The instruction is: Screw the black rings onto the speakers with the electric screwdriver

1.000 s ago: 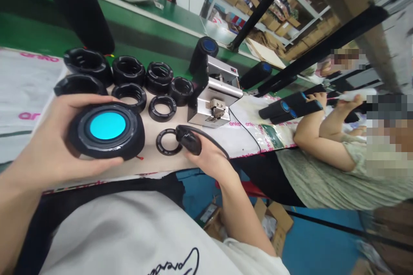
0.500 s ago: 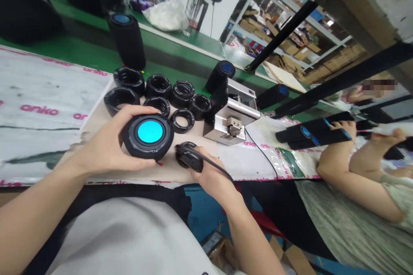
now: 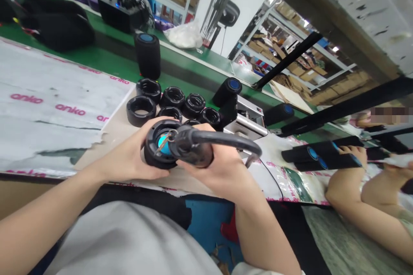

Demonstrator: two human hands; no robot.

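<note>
My left hand (image 3: 132, 154) is wrapped round the side of a black round speaker (image 3: 153, 146) with a bright blue disc on top, partly covered. My right hand (image 3: 222, 167) grips a dark cylindrical tool (image 3: 193, 148) with a thick black cable curving off to the right. The tool is tilted over the speaker's top, its near end overlapping the disc; whether it touches cannot be made out. Behind them, several black rings (image 3: 141, 109) stand on a beige sheet (image 3: 118, 124).
A silver metal device (image 3: 247, 122) stands right of the rings. Black cylindrical speakers (image 3: 147, 56) stand or lie along the green surface (image 3: 106, 51) behind. At the right, a co-worker's hands (image 3: 355, 152) are by more speakers. A white bag (image 3: 185, 35) lies at the back.
My right hand has lifted the tool up and left, over the speaker. A black ring now surrounds the blue disc in my left hand. The view has shifted, so the background sits lower and further right.
</note>
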